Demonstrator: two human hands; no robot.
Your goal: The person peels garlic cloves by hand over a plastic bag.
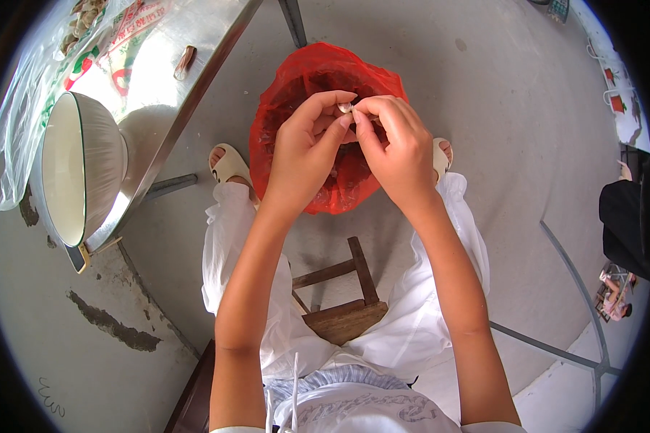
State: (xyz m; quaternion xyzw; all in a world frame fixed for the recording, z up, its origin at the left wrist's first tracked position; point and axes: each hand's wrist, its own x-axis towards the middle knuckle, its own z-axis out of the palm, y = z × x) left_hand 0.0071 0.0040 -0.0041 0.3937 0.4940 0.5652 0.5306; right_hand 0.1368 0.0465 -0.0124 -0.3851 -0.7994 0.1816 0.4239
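A small white garlic clove (345,107) is pinched between the thumb and forefinger of my left hand (306,140). From the other side, the thumb and fingertips of my right hand (398,132) close on the clove's end. Both hands are raised over a red plastic bag (325,57), which spreads open on the floor between my feet. Its inside looks dark, with pale bits in it, and my hands hide part of it.
To the left, a metal-topped table (157,116) carries a white bowl (65,173), a clear plastic bag (11,135) and brownish bulbs (84,21). A wooden stool (346,320) is beneath me. Grey metal legs (571,281) stand at right; farther off sits a person (613,303).
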